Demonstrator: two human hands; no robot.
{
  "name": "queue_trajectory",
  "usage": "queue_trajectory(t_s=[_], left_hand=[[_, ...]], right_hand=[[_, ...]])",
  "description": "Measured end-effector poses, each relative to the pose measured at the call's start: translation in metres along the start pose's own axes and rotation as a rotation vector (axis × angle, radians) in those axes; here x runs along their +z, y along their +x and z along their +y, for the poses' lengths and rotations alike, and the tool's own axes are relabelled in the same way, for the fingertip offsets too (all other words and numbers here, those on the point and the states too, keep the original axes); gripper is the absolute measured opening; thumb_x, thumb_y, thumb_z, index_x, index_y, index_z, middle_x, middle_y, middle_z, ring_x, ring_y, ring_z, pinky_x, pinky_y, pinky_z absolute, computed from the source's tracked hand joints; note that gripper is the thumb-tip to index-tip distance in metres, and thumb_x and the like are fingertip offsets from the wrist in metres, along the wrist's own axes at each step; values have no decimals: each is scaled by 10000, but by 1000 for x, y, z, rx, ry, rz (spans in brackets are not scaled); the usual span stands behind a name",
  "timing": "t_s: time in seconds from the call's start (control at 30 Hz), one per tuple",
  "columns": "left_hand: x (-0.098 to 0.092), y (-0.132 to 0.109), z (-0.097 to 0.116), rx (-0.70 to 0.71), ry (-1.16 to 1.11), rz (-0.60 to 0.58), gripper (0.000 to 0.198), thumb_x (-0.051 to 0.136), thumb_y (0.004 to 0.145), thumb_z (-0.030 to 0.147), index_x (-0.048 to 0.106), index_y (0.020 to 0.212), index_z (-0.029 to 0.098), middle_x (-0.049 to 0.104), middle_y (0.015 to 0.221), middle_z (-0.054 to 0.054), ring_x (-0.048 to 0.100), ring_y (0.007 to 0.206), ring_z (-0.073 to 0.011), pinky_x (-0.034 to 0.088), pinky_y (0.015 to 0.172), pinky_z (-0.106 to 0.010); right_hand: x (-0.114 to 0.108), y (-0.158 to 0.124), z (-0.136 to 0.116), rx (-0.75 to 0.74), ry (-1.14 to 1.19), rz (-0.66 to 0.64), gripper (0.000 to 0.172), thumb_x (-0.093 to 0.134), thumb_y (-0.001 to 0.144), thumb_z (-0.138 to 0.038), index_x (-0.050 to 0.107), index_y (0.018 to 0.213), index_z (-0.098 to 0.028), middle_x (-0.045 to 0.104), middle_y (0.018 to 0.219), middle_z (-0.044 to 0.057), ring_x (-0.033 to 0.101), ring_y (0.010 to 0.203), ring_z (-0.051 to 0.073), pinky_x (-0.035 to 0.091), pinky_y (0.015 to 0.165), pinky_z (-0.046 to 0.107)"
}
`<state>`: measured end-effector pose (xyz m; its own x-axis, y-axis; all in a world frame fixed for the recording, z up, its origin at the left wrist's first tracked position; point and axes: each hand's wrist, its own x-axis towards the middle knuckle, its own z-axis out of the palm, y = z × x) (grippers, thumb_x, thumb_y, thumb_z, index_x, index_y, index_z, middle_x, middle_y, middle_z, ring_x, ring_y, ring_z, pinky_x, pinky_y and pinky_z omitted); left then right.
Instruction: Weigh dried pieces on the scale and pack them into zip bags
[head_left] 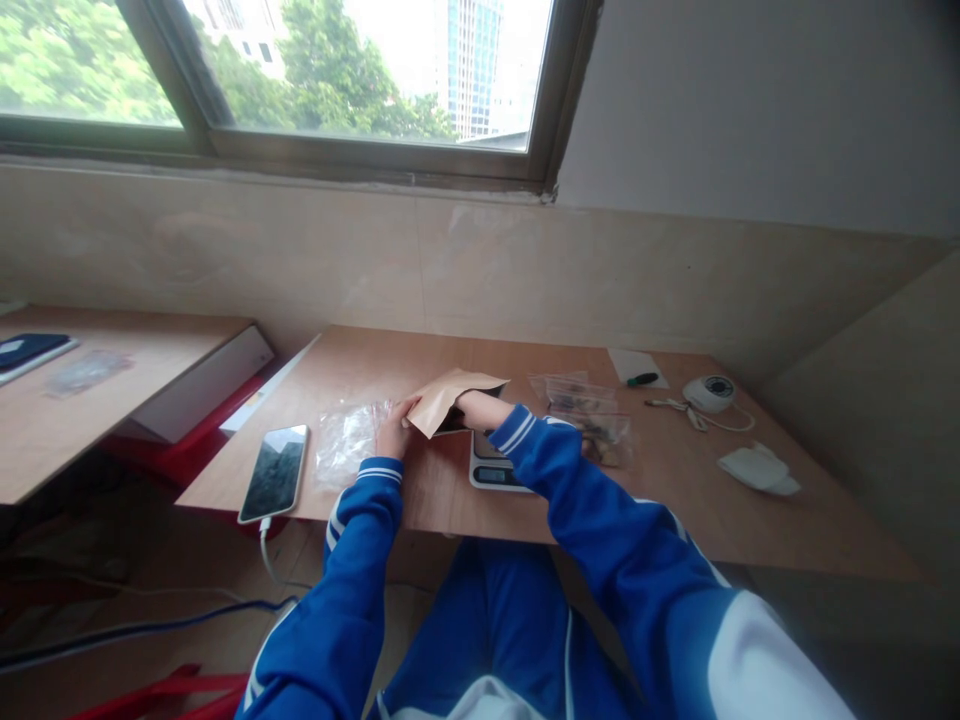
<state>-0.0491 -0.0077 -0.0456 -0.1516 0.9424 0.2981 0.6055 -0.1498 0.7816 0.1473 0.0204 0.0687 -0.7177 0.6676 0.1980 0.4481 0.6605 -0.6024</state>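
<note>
A brown paper bag (444,396) lies on its side above the middle of the wooden table (442,500), its opening facing right. My left hand (395,428) grips the bag's left edge, fingers closed on it. My right hand (481,410) reaches into the bag's mouth, and its fingers are hidden inside. Partly under my right forearm sits a white digital scale (495,476) with a small display. Clear plastic bags (345,440) lie just left of my left hand. Right of my right sleeve are zip bags (606,436) with dark pieces in them.
A phone (275,472) with a white cable lies at the table's left edge. At the right are a white dome camera (709,393) with its cord, a crumpled white bag (759,468), and a green-handled tool (643,380) on paper. Another table (150,400) stands at left.
</note>
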Motion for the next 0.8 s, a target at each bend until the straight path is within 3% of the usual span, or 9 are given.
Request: queue_trajectory(t_s=[0.1,0.17,0.3,0.4,0.43,0.47,0.53,0.6,0.8], left_hand=[[0,0,1,-8,-6,-9,506,463,739,116,612,1213,209,655,1170,-64,591,1113,-219,452,994,-339],[1,1,-1,-44,9,-12,489,468,748,130,606,1212,198,673,1109,-77,613,1064,-229,471,955,-346],[5,6,-13,-180,114,3,341,517,745,214,652,1052,151,686,931,-102,644,924,-262,493,875,-382],[7,8,-21,-169,160,6,275,529,751,269,645,979,170,679,936,-96,635,937,-265,480,882,-386],[7,8,-22,-162,173,5,270,529,755,283,640,977,178,678,934,-93,633,942,-267,478,882,-388],[7,7,-23,-159,187,4,265,530,758,297,636,972,184,677,929,-92,631,944,-272,477,878,-392],[7,6,-24,-158,211,9,255,531,762,317,631,961,193,674,928,-94,627,951,-282,474,873,-400],[7,5,-23,-163,220,13,253,530,767,330,628,958,198,673,930,-97,626,954,-289,471,868,-403],[6,5,-20,-181,229,-14,299,515,786,377,624,991,190,669,948,-97,618,978,-292,457,884,-405]], right_hand=[[-19,-15,-15,-75,-22,-109,200,645,727,0,724,837,-148,719,917,56,666,906,205,508,848,304],[-32,-26,-29,-114,-25,9,173,610,798,-49,719,871,-161,708,968,68,652,953,196,501,884,318],[-50,-56,-40,-176,67,507,176,558,885,-179,699,981,-226,664,1131,56,609,1075,173,464,984,332],[-47,-80,-9,23,217,941,256,618,851,-299,635,1098,-233,653,1143,71,623,1035,184,502,929,350],[-43,-87,9,124,267,1021,295,639,828,-332,622,1096,-211,667,1095,86,637,994,196,517,899,365],[-37,-92,27,223,301,1022,306,668,791,-364,631,1037,-185,684,1021,98,651,936,209,528,866,381],[-24,-100,63,370,344,864,294,701,728,-408,646,869,-156,701,888,110,663,843,230,533,830,410],[-11,-103,89,423,339,755,288,698,710,-426,637,809,-162,700,849,102,663,816,229,531,820,414],[2,-97,107,348,181,567,286,647,744,-455,638,782,-172,670,835,80,633,795,210,517,768,373]])
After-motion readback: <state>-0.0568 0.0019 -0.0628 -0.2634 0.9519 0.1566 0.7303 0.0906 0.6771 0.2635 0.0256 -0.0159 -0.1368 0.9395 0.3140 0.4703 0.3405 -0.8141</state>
